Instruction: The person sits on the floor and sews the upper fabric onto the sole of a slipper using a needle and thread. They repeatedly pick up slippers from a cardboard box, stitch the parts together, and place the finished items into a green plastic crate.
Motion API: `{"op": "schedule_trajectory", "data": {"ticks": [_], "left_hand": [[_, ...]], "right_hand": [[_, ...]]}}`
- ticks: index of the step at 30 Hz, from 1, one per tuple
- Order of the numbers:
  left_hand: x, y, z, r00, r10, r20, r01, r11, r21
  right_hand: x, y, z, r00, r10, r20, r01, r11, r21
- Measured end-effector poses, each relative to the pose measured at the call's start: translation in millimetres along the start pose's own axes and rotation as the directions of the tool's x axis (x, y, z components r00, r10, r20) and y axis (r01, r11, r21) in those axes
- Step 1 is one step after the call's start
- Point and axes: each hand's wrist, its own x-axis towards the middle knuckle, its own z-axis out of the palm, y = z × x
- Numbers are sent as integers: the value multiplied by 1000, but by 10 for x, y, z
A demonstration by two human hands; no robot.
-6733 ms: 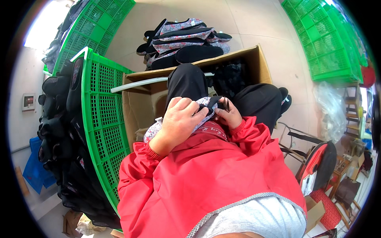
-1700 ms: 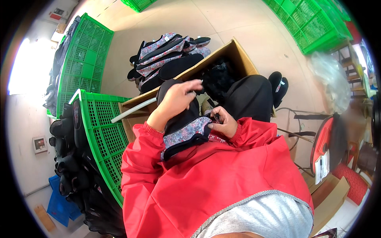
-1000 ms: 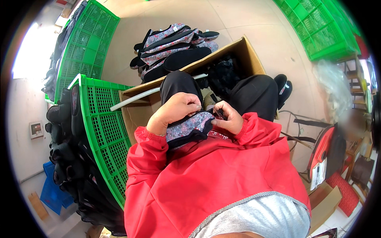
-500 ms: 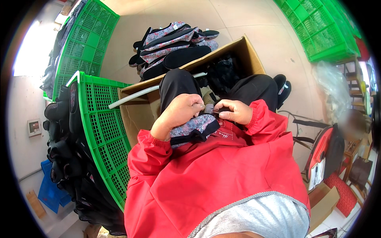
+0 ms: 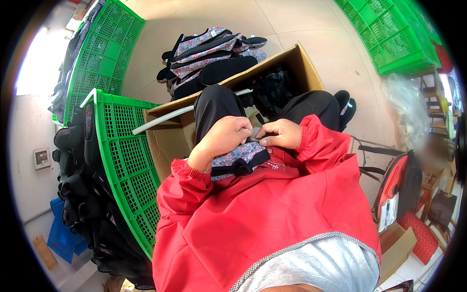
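Observation:
In my lap lies a floral slipper (image 5: pixel 238 156), grey-blue and pink with black trim. My left hand (image 5: pixel 224 137) is closed at its far end, thumb and fingers pinched together. From the other side my right hand (image 5: pixel 281 133) pinches the slipper's dark edge, its fingertips almost meeting the left ones. Whatever small part sits between the fingertips is mostly hidden. Just beyond the hands an open cardboard box (image 5: pixel 305 63) stands around my knees, with black items (image 5: pixel 272 90) inside. A pale tube (image 5: pixel 163 119) lies across the box.
Past the box, floral slippers with black soles (image 5: pixel 214 56) are piled on the floor. Green crates (image 5: pixel 124 151) stand at the left, beside a heap of black slippers (image 5: pixel 87 204). Another green crate (image 5: pixel 396 36) is at the far right, above a chair with a red-and-black bag (image 5: pixel 396 182).
My right hand has moved left, bringing its fingertips close to my left hand's. The slipper's right end has shifted slightly lower and is more covered. My left hand stays nearly in place.

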Motion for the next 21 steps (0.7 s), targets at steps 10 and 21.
{"op": "schedule_trajectory", "data": {"ticks": [10,21], "left_hand": [[50,-42,26,1000,-1,7,1,1000,6],[174,-265,153,917,-16,-399,-15,997,-75]], "right_hand": [[25,-37,-65,999,-29,-14,28,994,-104],[-194,327,201,972,20,-233,93,880,465]]}}
